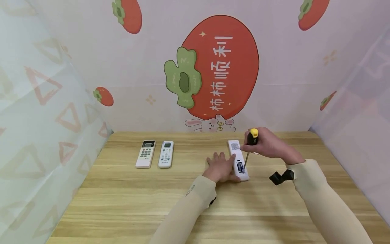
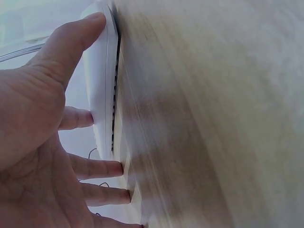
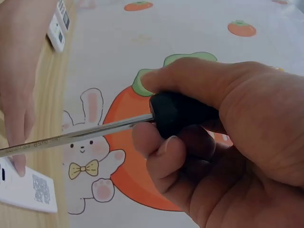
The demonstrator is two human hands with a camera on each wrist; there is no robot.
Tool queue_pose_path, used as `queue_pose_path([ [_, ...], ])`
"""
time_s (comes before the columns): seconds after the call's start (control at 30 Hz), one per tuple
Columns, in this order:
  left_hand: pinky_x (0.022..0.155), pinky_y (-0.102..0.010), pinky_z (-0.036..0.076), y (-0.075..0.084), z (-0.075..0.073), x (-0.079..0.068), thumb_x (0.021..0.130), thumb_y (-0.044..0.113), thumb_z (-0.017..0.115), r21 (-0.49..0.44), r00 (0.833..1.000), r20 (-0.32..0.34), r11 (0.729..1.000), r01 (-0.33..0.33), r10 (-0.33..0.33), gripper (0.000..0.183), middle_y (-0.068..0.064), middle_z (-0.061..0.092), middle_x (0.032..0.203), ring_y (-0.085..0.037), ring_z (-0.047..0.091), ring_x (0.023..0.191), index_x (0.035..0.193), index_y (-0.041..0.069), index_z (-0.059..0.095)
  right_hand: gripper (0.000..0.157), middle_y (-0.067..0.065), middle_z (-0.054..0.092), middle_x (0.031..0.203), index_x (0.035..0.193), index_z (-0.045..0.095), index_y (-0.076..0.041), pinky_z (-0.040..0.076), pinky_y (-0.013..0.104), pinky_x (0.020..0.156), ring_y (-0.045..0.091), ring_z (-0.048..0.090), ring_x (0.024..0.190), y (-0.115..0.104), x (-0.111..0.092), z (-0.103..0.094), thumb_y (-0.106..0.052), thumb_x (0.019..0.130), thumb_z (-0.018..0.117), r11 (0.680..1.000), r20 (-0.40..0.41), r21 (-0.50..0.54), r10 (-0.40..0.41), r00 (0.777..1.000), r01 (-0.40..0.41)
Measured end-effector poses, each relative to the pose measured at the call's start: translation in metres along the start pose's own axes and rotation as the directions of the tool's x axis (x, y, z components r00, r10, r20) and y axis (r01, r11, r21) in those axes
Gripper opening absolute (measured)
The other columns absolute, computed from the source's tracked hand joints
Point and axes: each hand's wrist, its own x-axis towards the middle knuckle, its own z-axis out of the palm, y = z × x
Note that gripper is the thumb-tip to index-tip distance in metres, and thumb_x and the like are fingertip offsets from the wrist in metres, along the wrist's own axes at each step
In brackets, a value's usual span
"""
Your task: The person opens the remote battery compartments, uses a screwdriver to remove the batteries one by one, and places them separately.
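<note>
A white remote control [image 1: 239,156] lies face down on the table, its battery compartment uncovered with dark batteries [image 1: 240,167] inside. My left hand [image 1: 221,168] rests at its left side. In the left wrist view, the thumb [image 2: 71,45] and index finger touch the remote's side edge, while the other fingers are spread against the table. My right hand [image 1: 269,144] grips the black and yellow handle of a screwdriver [image 3: 178,114] above the remote. The screwdriver's metal shaft points down, its tip at the right side of the battery compartment.
Two more remote controls lie face up on the left: a white one with a dark top [image 1: 146,154] and an all-white one [image 1: 166,154]. A small white piece, partly hidden, lies under the right hand. Printed cloth walls enclose the wooden table [image 1: 128,203].
</note>
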Motion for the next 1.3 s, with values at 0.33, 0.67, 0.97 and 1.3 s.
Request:
queue_pose_path([
  [0.33, 0.113, -0.070, 0.019, 0.000, -0.001, -0.001, 0.080, 0.063, 0.077, -0.015, 1.000, 0.000, 1.000, -0.001, 0.001, 0.098, -0.019, 0.032, 0.160, -0.047, 0.023, 0.148, 0.161, 0.035, 0.029, 0.019, -0.003, 0.062, 0.075, 0.076, 0.067, -0.016, 0.048, 0.031, 0.062, 0.015, 0.055, 0.064, -0.002, -0.007, -0.002, -0.010, 0.086, 0.082, 0.998, -0.026, -0.061, -0.009, 1.000, 0.008],
  [0.67, 0.113, -0.070, 0.019, -0.003, 0.000, -0.002, 0.081, 0.063, 0.075, -0.009, 1.000, -0.004, 1.000, -0.005, 0.005, 0.098, -0.020, 0.029, 0.161, -0.047, 0.020, 0.149, 0.162, 0.033, 0.028, 0.017, -0.003, 0.064, 0.079, 0.079, 0.068, -0.017, 0.049, 0.031, 0.067, 0.017, 0.058, 0.071, 0.001, -0.011, -0.003, -0.012, 0.086, 0.082, 0.999, -0.052, -0.052, -0.017, 0.998, 0.014],
  [0.97, 0.112, -0.071, 0.019, -0.003, 0.001, -0.001, 0.082, 0.062, 0.076, -0.005, 1.000, -0.010, 1.000, -0.026, 0.025, 0.099, -0.022, 0.029, 0.161, -0.049, 0.019, 0.149, 0.162, 0.030, 0.027, 0.017, -0.004, 0.065, 0.079, 0.079, 0.069, -0.017, 0.050, 0.032, 0.069, 0.018, 0.060, 0.073, 0.004, -0.016, -0.001, -0.011, 0.085, 0.083, 0.998, -0.096, -0.069, -0.019, 0.995, 0.013],
  [1.3, 0.112, -0.071, 0.019, -0.002, 0.000, 0.000, 0.082, 0.064, 0.075, 0.013, 1.000, -0.005, 1.000, -0.024, 0.024, 0.099, -0.022, 0.029, 0.161, -0.048, 0.019, 0.149, 0.162, 0.031, 0.026, 0.017, -0.004, 0.065, 0.079, 0.079, 0.068, -0.018, 0.050, 0.032, 0.070, 0.017, 0.061, 0.073, 0.005, -0.019, -0.001, -0.012, 0.085, 0.084, 0.997, -0.119, -0.077, -0.019, 0.993, 0.010],
])
